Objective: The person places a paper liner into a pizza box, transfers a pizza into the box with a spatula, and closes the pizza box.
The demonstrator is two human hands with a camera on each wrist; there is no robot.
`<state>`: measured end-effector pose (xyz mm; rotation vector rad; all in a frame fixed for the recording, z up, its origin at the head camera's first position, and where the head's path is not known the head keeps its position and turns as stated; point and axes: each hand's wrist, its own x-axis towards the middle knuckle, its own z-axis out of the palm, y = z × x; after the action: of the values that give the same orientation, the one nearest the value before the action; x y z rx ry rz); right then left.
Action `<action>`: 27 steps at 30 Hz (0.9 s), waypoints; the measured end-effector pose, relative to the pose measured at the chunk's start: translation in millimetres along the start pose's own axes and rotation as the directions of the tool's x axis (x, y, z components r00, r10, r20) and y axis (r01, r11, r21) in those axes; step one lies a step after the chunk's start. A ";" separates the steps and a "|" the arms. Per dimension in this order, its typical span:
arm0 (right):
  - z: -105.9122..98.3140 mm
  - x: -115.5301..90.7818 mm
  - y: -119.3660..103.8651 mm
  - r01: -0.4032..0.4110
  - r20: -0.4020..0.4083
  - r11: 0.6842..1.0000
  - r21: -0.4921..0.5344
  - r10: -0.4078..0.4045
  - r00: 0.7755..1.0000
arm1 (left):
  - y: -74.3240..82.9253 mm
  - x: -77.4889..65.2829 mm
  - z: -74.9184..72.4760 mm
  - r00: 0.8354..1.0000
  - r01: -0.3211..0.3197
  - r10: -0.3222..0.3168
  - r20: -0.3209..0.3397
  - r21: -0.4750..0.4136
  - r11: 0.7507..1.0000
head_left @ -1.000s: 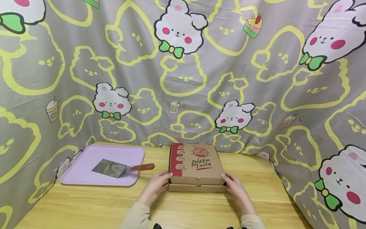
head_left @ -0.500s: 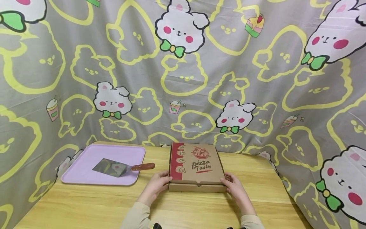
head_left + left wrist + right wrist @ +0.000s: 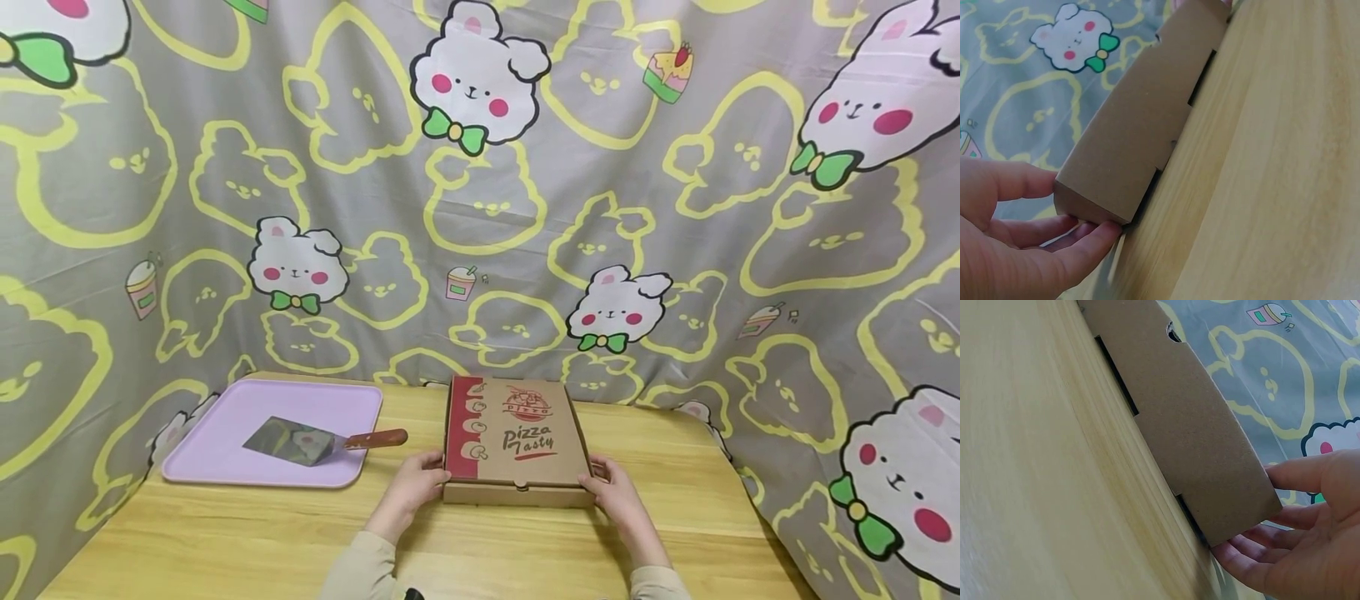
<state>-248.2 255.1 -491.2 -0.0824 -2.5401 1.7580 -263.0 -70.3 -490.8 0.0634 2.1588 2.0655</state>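
Note:
A flat brown pizza box [image 3: 525, 462] with a red printed strip lies on the wooden table, its lid down over the front wall. At its front left corner my left hand [image 3: 415, 483] holds the box, thumb near the lid's edge and fingers against the side. My right hand [image 3: 615, 490] holds the front right corner in a matching way. In the left wrist view, fingertips touch the upper and lower edges of the box corner [image 3: 1094, 203]. The right wrist view has the fingers around the other corner [image 3: 1244, 509]. The box's contents are hidden.
A lilac tray [image 3: 217, 425] stands on the table [image 3: 517, 554] to the left. On it lies a pizza server [image 3: 288, 440], its wooden handle [image 3: 378, 437] reaching over the tray's right rim toward the box. A patterned grey curtain [image 3: 487, 275] hangs behind and on both sides.
The front of the pizza box lid has come down, narrowing the gap above the front wall. Both thumbs have moved down with it. Tray and pizza server stay where they were.

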 end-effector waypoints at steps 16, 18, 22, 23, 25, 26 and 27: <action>2.6 3.4 -3.0 -0.085 -0.023 0.996 -0.004 0.085 0.996 | 4.6 2.9 2.2 1.000 -0.001 0.003 -0.015 0.103 0.995; 1.2 3.4 -5.0 -0.082 -0.026 0.997 -0.005 0.082 0.996 | 8.7 2.9 2.3 1.000 -0.004 0.006 -0.018 0.107 0.994; -3.2 3.7 -10.2 -0.084 -0.028 0.996 0.000 0.084 0.996 | 20.0 0.9 1.5 0.999 -0.025 0.029 -0.024 0.119 0.993; -4.7 3.9 -11.1 -0.086 -0.025 0.996 0.004 0.086 0.996 | 22.8 0.1 1.2 0.999 -0.031 0.034 -0.023 0.124 0.992; -8.0 3.8 -12.8 -0.086 -0.029 0.996 0.003 0.086 0.996 | 28.7 -2.0 0.5 0.998 -0.045 0.049 -0.026 0.132 0.990; -9.9 3.3 -13.8 -0.082 -0.030 0.997 0.000 0.082 0.996 | 31.5 -3.0 0.2 0.998 -0.052 0.057 -0.028 0.138 0.989; -11.9 2.6 -14.8 -0.078 -0.029 0.997 -0.003 0.078 0.997 | 34.2 -4.0 -0.5 0.998 -0.059 0.064 -0.028 0.143 0.988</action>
<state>-250.2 261.1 -473.1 -0.2087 -2.5536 1.7640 -261.7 -69.6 -456.4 0.1147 2.3494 1.9547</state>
